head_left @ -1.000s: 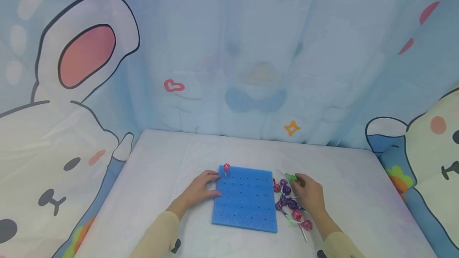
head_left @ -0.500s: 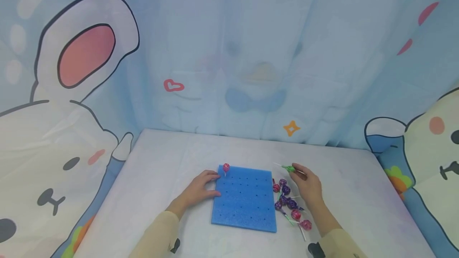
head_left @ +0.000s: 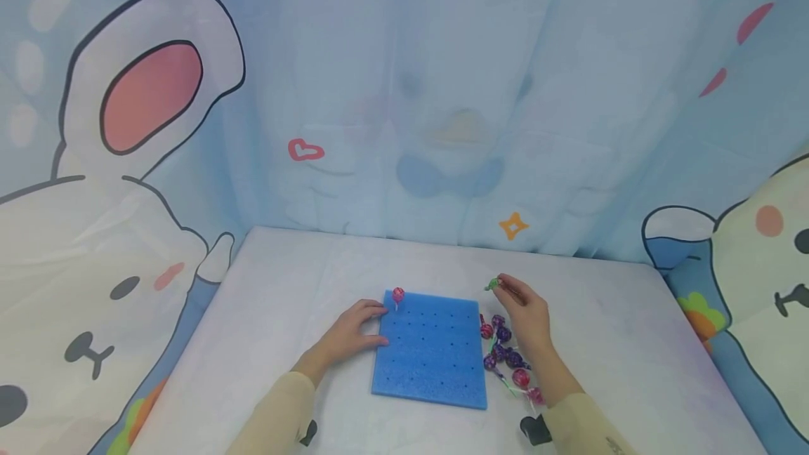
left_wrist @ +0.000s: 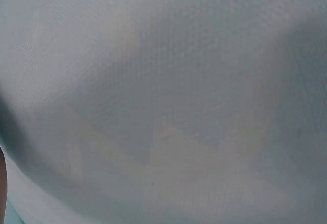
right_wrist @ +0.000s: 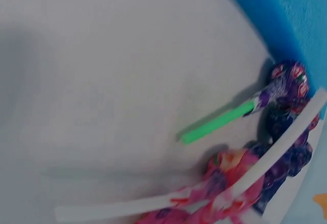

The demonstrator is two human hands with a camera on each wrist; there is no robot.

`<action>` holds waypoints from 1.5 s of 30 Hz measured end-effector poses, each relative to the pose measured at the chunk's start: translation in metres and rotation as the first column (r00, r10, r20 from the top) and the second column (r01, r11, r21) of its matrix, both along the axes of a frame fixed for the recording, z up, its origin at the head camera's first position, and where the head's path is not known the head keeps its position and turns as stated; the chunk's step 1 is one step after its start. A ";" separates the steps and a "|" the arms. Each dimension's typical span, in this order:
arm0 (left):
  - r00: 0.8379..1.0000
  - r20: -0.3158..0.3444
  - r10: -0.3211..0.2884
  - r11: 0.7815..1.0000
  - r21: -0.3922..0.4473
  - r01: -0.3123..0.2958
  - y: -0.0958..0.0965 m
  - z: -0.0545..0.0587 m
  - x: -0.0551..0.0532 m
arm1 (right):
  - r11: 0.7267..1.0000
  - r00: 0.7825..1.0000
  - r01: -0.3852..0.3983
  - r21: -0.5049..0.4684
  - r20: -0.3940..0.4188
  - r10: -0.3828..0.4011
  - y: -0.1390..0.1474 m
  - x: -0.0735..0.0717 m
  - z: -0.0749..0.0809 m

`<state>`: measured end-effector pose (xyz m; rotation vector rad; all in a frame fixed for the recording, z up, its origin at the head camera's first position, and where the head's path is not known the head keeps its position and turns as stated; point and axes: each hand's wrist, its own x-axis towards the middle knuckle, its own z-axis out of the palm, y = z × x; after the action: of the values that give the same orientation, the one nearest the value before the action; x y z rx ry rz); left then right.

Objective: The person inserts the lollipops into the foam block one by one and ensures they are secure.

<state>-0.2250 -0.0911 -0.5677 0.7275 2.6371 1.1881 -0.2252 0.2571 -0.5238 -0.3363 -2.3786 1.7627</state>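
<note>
A person's right hand (head_left: 527, 314) lifts a green-wrapped lollipop (head_left: 492, 285) clear of the heap of lollipops (head_left: 505, 353) beside a blue foam board (head_left: 432, 353) on a white-covered table (head_left: 303, 272). A second ago the same hand was down among the pile with the green sweet low against the table; half a second ago it had begun to rise; now it is higher and has drifted toward the board's far right corner, the sweet pinched between fingers (head_left: 505, 285) and thumb, its stick hidden by the hand.

The left hand (head_left: 350, 335) has not shifted: it rests flat with fingers relaxed against the board's left edge, steadying it and gripping nothing. One pink lollipop (head_left: 398, 295) stands upright in the far left corner of the board, where it stood before; every other hole in view is unfilled.

The right wrist view looks down on purple and pink sweets (right_wrist: 286, 96) left lying on the table, with a green stick (right_wrist: 217, 124) and a white stick (right_wrist: 255, 168) among them. The left wrist view shows only pale cloth.

The change suggests the pick-up is done and the carry toward the board is under way, with most of the pile yet to be handled.
</note>
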 end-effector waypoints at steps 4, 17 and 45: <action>1.000 -0.004 0.000 1.000 -0.003 0.000 0.000 0.000 -0.001 | 1.000 1.000 0.005 -0.009 -0.014 -0.005 -0.012 -0.003 0.004; 1.000 -0.010 0.000 1.000 0.002 0.000 -0.001 0.000 -0.001 | 0.994 0.995 -0.097 0.053 0.002 0.097 -0.055 -0.005 0.013; 1.000 -0.003 0.013 1.000 -0.013 -0.013 0.000 -0.004 -0.001 | 0.958 0.968 -0.251 0.141 0.035 0.248 -0.092 0.004 -0.007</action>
<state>-0.2263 -0.0909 -0.5713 0.7117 2.6536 1.1734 -0.2217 0.1654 -0.5303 -0.0318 -2.6419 1.6734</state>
